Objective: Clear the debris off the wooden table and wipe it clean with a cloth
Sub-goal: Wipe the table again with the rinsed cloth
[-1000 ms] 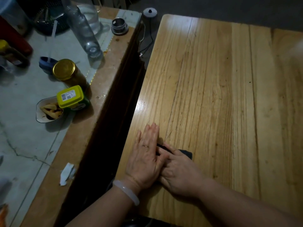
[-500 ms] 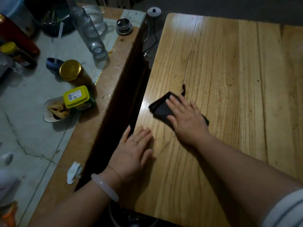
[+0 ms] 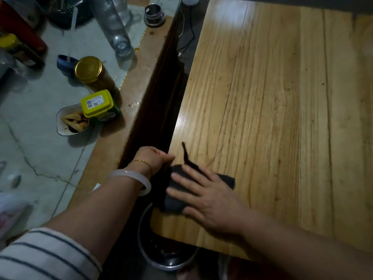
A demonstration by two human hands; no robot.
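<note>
The light wooden table (image 3: 262, 98) fills the right side of the view and looks bare and shiny. A dark cloth (image 3: 227, 180) lies at its near left edge, partly hanging over it. My right hand (image 3: 203, 197) presses flat on the cloth with fingers spread toward the left. At the table's left edge, just beyond the cloth, is my left hand (image 3: 149, 158). Its thumb lies on the edge and its fingers curl down into the dark gap, the fingertips hidden. I see no loose debris on the wood.
A metal bowl (image 3: 161, 263) sits below the table's near left corner. Left of the gap, a second counter holds a gold-lidded jar (image 3: 88, 69), a yellow-lidded tub (image 3: 99, 104), a dish of snacks (image 3: 70, 122), a clear bottle (image 3: 113, 23) and a scrap of paper.
My right hand pulled the cloth back toward me and left, to the table's near left edge. My left hand left the tabletop and moved to that edge.
</note>
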